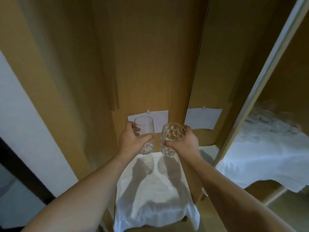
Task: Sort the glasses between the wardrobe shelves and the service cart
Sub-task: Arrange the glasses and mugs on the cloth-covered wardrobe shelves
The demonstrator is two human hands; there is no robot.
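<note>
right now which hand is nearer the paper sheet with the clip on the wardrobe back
Left. The left hand holds the smooth glass right over the paper sheet; the right hand sits below its right corner.

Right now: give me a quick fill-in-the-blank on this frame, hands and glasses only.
1. The left hand grips the ____ glass.
2. The right hand grips the glass with a ____ pattern.
3. Both glasses are held above a ____ cloth.
4. Behind the glasses, a paper sheet is stuck to the ____ wardrobe panel.

Missing words: smooth; dimpled; white; brown
</note>
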